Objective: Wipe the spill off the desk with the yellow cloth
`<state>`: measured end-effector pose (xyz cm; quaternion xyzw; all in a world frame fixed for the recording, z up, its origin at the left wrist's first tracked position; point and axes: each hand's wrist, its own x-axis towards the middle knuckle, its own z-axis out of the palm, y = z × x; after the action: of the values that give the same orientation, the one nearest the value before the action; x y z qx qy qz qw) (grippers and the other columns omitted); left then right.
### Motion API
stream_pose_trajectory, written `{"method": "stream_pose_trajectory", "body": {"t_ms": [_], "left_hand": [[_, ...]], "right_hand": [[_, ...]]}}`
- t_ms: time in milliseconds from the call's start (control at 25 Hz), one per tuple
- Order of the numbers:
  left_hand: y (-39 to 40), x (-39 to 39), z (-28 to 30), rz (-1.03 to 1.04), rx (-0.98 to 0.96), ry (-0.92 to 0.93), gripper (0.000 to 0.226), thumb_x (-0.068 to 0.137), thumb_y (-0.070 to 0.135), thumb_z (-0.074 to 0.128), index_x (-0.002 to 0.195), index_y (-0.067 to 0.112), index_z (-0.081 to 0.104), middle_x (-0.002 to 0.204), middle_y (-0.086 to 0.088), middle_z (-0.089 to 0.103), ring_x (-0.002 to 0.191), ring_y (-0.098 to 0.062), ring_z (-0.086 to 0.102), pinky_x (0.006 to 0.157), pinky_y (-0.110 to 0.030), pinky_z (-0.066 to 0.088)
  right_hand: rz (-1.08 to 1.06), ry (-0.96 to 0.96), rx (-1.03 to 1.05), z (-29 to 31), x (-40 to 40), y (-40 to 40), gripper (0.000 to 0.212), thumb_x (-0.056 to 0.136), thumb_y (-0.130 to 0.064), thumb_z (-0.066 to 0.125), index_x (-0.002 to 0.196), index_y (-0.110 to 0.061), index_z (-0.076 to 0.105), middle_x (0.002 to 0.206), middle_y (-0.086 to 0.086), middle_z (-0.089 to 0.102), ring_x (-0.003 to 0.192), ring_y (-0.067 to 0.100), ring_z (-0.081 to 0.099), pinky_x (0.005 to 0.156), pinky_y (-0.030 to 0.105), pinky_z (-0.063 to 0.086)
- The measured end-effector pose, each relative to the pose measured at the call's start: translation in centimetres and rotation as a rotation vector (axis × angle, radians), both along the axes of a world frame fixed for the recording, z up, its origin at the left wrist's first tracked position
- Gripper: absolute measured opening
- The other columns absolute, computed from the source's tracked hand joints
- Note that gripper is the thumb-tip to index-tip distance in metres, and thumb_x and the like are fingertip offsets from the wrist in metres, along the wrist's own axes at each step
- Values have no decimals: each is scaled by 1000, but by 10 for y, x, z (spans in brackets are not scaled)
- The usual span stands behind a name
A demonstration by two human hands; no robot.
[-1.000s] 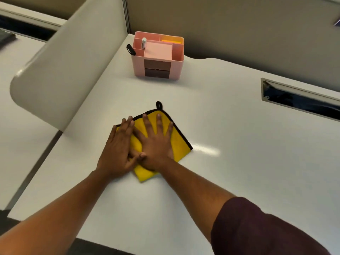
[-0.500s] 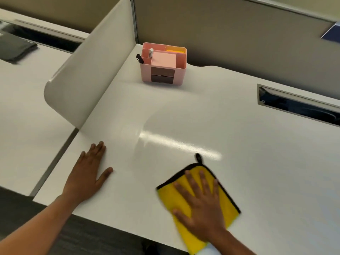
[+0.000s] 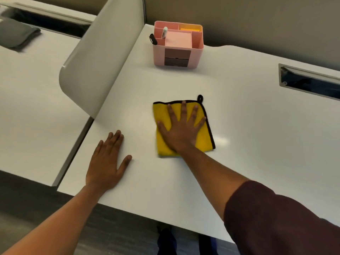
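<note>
A folded yellow cloth point(image 3: 204, 142) with a dark hem and a small loop lies flat in the middle of the white desk point(image 3: 261, 148). My right hand point(image 3: 181, 130) presses down on it, palm flat and fingers spread, covering most of its centre. My left hand point(image 3: 106, 162) rests flat on the bare desk to the left of the cloth, near the front edge, holding nothing. I cannot make out any spill on the glossy surface; only a pale glare streak shows to the right of the cloth.
A pink desk organizer point(image 3: 177, 48) with pens stands at the back of the desk. A curved white divider point(image 3: 99, 59) rises along the left side. A dark cable slot point(image 3: 311, 84) is cut into the desk at the right. A grey cloth point(image 3: 16, 34) lies on the neighbouring desk.
My right hand has slid the cloth from near the front edge away from me, toward the middle of the desk. My left hand stays flat at the left.
</note>
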<state>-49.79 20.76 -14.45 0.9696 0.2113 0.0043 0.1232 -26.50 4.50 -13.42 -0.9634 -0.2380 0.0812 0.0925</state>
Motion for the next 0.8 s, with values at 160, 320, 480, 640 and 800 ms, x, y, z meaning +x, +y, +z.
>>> {"method": "stream_pose_trajectory", "body": {"t_ms": [160, 320, 480, 640, 800], "left_hand": [[0, 0, 0, 8, -86, -60, 81, 98, 63, 29, 164, 23, 6, 172, 6, 10, 159, -12, 6, 129, -36, 8], [-5, -8, 7, 31, -125, -51, 83, 96, 68, 28, 163, 23, 13, 171, 2, 18, 159, -12, 9, 129, -37, 8], [-62, 4, 16, -60, -130, -32, 78, 98, 61, 32, 163, 22, 14, 172, 6, 8, 159, -10, 2, 129, -29, 0], [-161, 32, 13, -124, -178, -9, 70, 103, 52, 29, 163, 19, 14, 172, 6, -1, 159, -8, -6, 129, -34, 4], [-226, 54, 6, -184, -177, 30, 73, 104, 55, 29, 164, 22, 4, 172, 8, -8, 158, -8, -9, 129, -32, 0]], "right_hand": [[270, -39, 52, -6, -105, 11, 78, 94, -82, 29, 164, -47, 28, 180, 7, 9, 164, 47, -6, 121, 78, -1], [400, -54, 116, -12, -169, -31, 77, 94, -81, 37, 164, -49, 28, 180, 4, 3, 164, 43, -10, 121, 79, 6], [409, -76, 157, -18, -172, -100, 78, 92, -81, 42, 162, -50, 30, 181, -3, 3, 166, 37, -6, 124, 75, 9], [254, -104, 124, -19, -144, -170, 72, 95, -82, 40, 161, -54, 31, 180, -8, 6, 167, 33, -1, 124, 73, 13], [-34, -103, -8, -17, -97, -253, 79, 94, -89, 30, 164, -56, 15, 180, -9, 2, 167, 30, -3, 127, 71, 6]]}}
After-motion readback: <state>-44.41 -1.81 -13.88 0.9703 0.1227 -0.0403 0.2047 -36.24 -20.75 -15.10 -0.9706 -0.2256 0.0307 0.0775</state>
